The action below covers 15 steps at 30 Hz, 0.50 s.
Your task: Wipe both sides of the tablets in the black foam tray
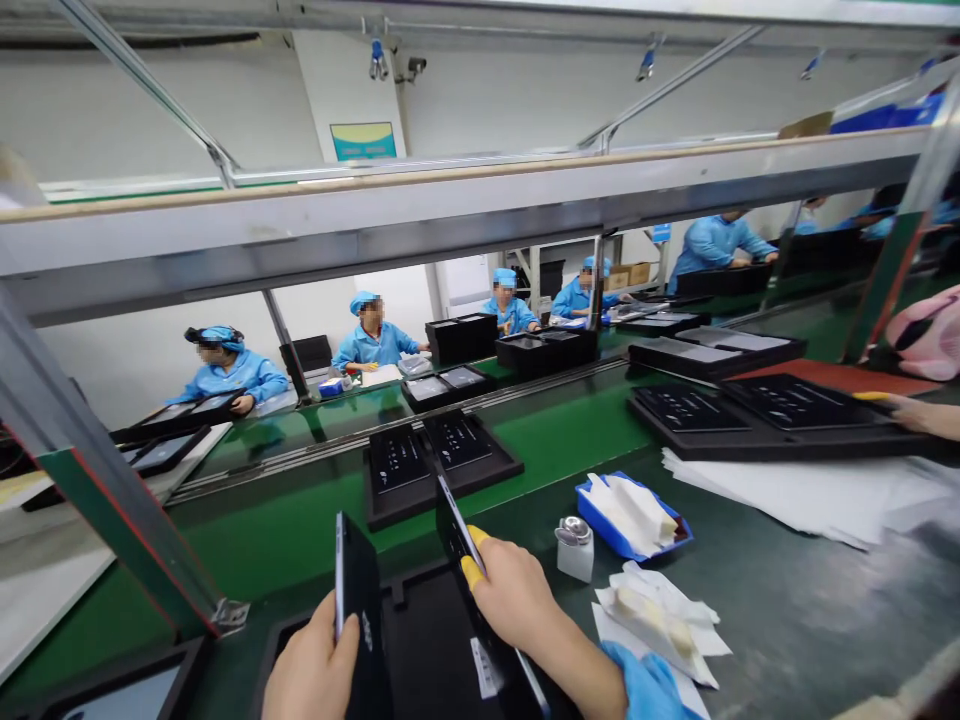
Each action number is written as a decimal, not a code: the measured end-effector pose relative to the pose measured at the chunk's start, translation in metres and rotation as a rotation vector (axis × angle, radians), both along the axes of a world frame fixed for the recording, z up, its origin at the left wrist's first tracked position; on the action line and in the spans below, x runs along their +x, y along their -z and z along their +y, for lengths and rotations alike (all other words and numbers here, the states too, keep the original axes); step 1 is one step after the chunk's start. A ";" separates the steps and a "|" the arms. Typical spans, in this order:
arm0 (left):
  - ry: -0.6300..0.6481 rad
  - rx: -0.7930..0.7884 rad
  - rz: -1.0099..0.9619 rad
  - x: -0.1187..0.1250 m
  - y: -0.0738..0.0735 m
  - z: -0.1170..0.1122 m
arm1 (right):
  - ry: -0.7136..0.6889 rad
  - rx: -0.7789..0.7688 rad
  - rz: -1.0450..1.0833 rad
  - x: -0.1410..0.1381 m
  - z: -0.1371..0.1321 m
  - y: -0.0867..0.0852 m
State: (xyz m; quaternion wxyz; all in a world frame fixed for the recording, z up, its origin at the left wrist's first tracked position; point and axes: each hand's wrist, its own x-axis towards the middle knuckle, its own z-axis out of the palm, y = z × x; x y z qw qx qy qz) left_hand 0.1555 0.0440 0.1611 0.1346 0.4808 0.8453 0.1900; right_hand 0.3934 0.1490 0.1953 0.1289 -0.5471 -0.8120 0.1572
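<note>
Black tablets stand upright, 1 in each hand [311, 670] [514, 590], above a tray [420, 640].

No legible text, labels or numbers.

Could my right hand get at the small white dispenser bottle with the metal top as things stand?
Probably not freely: the right hand already holds a thin black device, though the small white dispenser bottle with the metal top stands unblocked beside it.
</note>
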 end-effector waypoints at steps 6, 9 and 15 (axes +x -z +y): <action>0.011 -0.029 0.042 0.015 -0.017 0.026 | -0.062 0.017 -0.004 -0.030 0.009 0.003; -0.001 -0.033 0.074 0.003 -0.023 0.048 | -0.019 0.020 -0.029 -0.039 0.021 -0.004; -0.026 -0.091 0.029 -0.016 -0.021 0.082 | -0.051 -0.096 -0.039 -0.048 0.050 -0.004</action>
